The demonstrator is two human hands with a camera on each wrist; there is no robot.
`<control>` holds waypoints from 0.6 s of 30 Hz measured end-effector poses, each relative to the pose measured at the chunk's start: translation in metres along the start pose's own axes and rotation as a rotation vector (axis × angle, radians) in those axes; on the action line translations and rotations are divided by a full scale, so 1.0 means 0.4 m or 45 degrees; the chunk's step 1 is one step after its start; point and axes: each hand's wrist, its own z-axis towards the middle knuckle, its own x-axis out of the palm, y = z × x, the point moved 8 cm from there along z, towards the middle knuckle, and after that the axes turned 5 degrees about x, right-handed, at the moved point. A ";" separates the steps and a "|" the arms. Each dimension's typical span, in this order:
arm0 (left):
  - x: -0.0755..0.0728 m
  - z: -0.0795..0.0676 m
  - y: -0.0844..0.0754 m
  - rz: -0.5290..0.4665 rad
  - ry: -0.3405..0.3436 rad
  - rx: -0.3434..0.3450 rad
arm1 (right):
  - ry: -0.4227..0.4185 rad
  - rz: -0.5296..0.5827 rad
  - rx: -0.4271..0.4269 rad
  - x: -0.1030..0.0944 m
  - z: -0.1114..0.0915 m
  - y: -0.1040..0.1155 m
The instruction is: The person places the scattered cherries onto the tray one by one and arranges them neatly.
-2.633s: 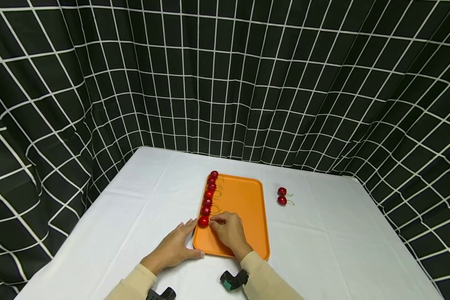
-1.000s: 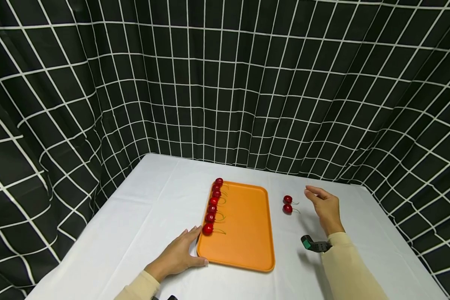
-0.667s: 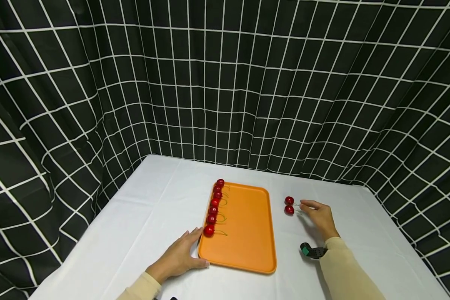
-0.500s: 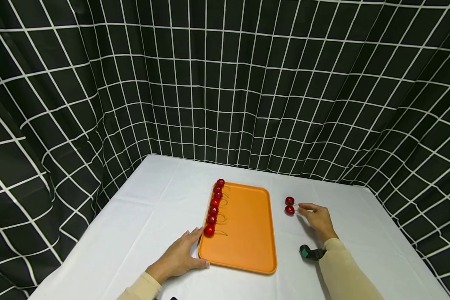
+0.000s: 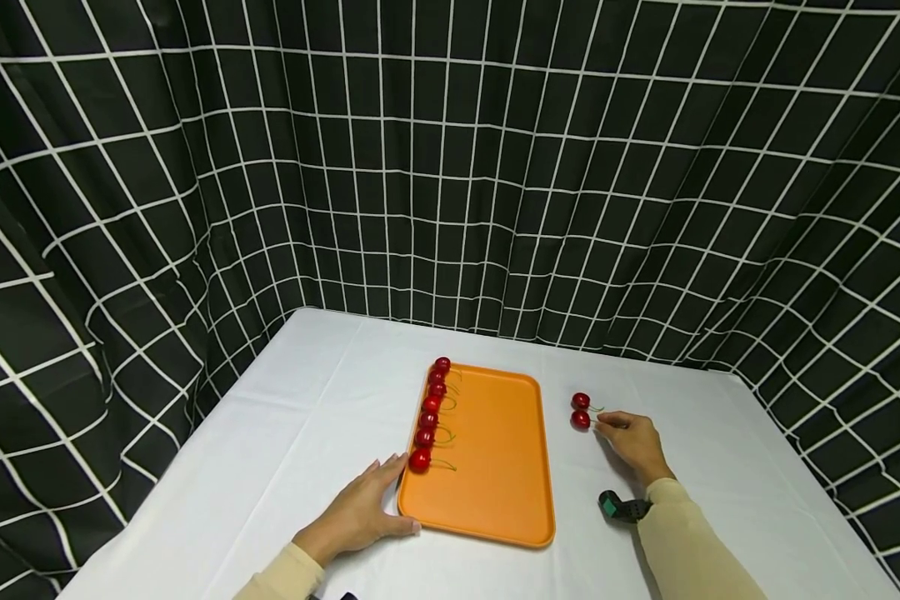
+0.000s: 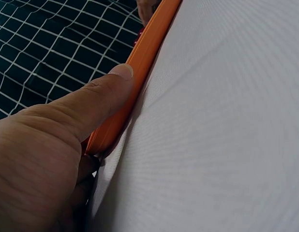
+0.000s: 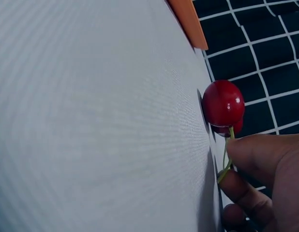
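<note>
On the right of the table two red cherries with green stems lie close together. My right hand (image 5: 633, 442) pinches the stem of the nearer cherry (image 5: 581, 420) between thumb and fingertips, while the farther cherry (image 5: 581, 401) lies just behind it. In the right wrist view the held cherry (image 7: 223, 103) is right at the cloth, its stem (image 7: 231, 133) running into the fingertips. My left hand (image 5: 360, 512) is spread round the near left corner of an orange tray (image 5: 487, 467), fingers along the left edge. Its thumb (image 6: 98, 104) lies straight against the front wall in the left wrist view.
Several cherries (image 5: 429, 420) stand in a line along the tray's left edge, stems pointing right. White cloth (image 5: 330, 375) covers the table. A black curtain with a white grid (image 5: 450, 167) encloses the back and sides.
My right hand has left the last cherry of the tray's row, moved right to the two loose cherries and taken the nearer one's stem. The left hand stays at the tray's corner.
</note>
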 end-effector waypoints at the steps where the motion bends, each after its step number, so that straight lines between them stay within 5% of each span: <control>1: 0.000 0.000 0.000 -0.001 0.001 0.001 | -0.008 -0.010 -0.005 0.001 0.001 -0.002; 9: -0.001 0.000 -0.001 0.002 0.001 0.007 | -0.045 -0.036 -0.003 0.003 0.000 -0.005; 18: -0.001 0.001 -0.002 0.009 0.006 0.013 | -0.001 0.152 0.053 -0.019 -0.014 0.022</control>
